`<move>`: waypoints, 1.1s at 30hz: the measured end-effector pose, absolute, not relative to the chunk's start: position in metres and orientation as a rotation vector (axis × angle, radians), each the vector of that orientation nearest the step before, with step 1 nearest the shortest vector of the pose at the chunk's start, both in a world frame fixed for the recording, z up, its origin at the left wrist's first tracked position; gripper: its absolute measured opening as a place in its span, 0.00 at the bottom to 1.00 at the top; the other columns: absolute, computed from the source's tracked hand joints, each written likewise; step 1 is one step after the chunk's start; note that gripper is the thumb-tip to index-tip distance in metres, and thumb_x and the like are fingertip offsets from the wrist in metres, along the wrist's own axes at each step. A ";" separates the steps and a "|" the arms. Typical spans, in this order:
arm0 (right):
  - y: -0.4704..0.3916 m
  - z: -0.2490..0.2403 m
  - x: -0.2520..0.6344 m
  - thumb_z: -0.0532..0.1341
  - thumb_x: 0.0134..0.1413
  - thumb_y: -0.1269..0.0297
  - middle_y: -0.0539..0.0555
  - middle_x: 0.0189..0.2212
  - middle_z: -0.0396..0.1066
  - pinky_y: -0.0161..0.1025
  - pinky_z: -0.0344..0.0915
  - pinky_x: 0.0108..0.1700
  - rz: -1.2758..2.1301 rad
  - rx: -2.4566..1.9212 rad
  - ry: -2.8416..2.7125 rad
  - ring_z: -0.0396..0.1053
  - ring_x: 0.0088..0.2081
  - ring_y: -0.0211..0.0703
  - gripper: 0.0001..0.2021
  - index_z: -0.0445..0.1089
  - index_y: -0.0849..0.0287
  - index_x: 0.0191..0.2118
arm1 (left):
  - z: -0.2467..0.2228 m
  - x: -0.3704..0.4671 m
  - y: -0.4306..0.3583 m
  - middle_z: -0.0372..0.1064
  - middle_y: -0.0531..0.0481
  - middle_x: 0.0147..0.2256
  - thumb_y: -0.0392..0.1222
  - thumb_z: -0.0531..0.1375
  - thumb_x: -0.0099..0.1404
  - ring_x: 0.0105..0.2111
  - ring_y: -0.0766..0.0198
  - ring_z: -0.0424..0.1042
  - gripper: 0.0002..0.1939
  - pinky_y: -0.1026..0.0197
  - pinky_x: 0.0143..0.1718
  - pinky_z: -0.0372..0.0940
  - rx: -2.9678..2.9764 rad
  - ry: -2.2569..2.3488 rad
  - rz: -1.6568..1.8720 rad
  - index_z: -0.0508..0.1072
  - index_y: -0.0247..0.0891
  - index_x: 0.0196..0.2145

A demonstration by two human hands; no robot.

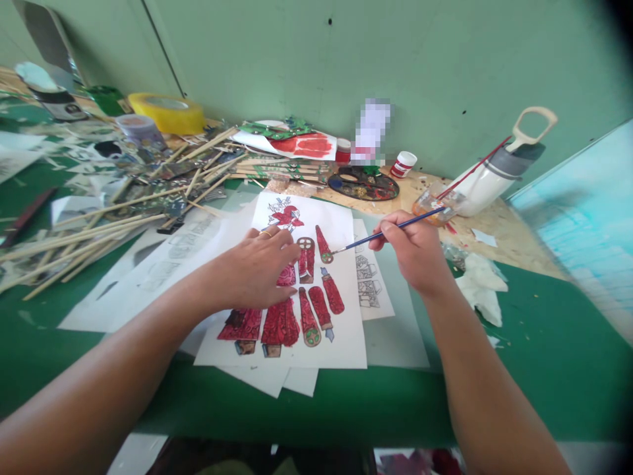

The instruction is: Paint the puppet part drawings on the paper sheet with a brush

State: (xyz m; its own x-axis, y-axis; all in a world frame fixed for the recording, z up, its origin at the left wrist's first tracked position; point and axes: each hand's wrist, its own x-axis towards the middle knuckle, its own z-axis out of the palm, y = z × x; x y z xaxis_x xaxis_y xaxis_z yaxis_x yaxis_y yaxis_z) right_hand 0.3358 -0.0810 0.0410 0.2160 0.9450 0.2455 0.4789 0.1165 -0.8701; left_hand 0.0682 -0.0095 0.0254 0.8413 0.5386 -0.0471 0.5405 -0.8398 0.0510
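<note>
A white sheet (341, 336) with printed figure parts painted mostly red lies on the green table. My left hand (260, 267) rests flat on the sheet, fingers spread, a ring on one finger, covering part of a red piece. In my right hand (410, 247) is a thin blue paintbrush (368, 239), pinched between thumb and fingers. Its tip meets the sheet at the lower end of a narrow red piece (323, 244), by a green-patterned circle. Beneath the painted sheet are more printed papers (378, 300).
Behind the sheet stand a paint palette (363, 183), a small paint jar (403, 164), a cup (438, 201) with a red brush and a white bottle (494, 178). Wooden sticks (99, 231) and yellow tape (168, 113) lie left. Crumpled tissue (481, 287) is at right.
</note>
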 end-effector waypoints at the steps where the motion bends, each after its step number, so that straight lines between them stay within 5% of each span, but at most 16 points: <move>1: -0.081 0.040 0.336 0.57 0.60 0.63 0.50 0.24 0.74 0.41 0.70 0.38 0.602 -1.516 -1.415 0.73 0.30 0.42 0.08 0.69 0.56 0.30 | 0.026 0.068 -0.010 0.68 0.35 0.52 0.53 0.58 0.66 0.54 0.41 0.68 0.20 0.36 0.57 0.62 2.951 0.871 -0.056 0.71 0.37 0.49; 33: -0.080 0.040 0.335 0.57 0.61 0.64 0.50 0.23 0.74 0.41 0.70 0.37 0.604 -1.494 -1.417 0.74 0.29 0.41 0.08 0.70 0.56 0.30 | 0.024 0.068 -0.010 0.68 0.35 0.53 0.52 0.59 0.65 0.56 0.38 0.68 0.21 0.35 0.59 0.61 2.931 0.884 -0.042 0.72 0.37 0.50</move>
State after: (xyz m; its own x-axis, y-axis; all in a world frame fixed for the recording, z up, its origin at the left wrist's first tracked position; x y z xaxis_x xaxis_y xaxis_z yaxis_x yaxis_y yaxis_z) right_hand 0.3350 -0.0804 0.0396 0.2047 0.9460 0.2512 0.4735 0.1289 -0.8713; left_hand 0.0680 -0.0104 0.0243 0.8332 0.5507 -0.0493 0.5529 -0.8304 0.0688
